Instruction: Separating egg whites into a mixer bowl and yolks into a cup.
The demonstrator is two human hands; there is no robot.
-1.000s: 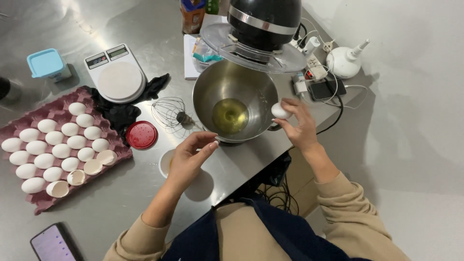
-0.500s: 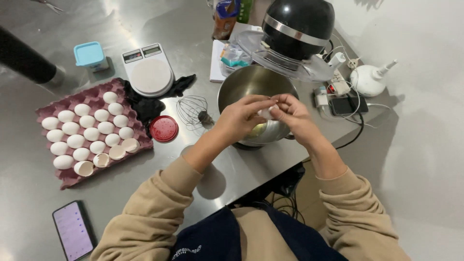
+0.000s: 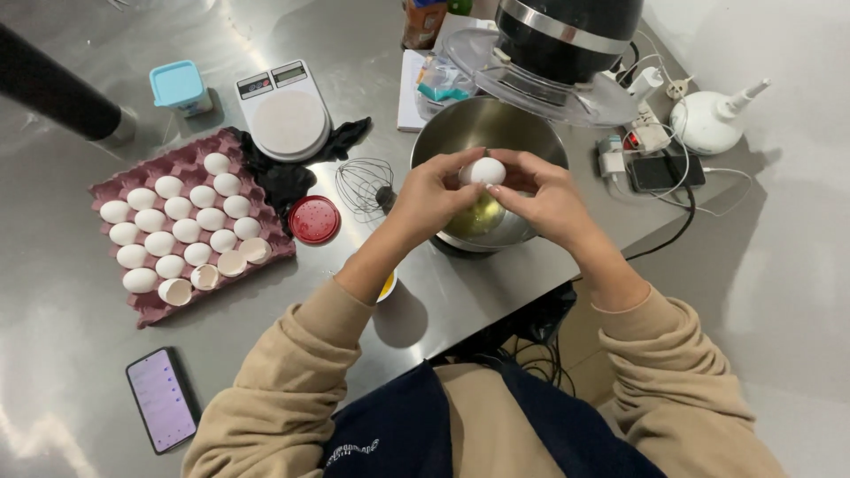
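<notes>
Right of centre in the frame, above the steel mixing bowl (image 3: 460,133), the left hand (image 3: 434,196) and right hand (image 3: 542,196) pinch a white egg (image 3: 486,170), fingers closed around it so its contents would drop inside.

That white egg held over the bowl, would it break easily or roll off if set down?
The egg is probably fragile: broken shells sit in the tray. Its rounded shape would likely roll on the smooth steel table. Both hands, left and right, pinch it with fingertips, suggesting it is light.

Both hands, left hand (image 3: 434,196) and right hand (image 3: 544,196), hold a white egg (image 3: 485,171) over the steel mixing bowl (image 3: 460,128).
</notes>
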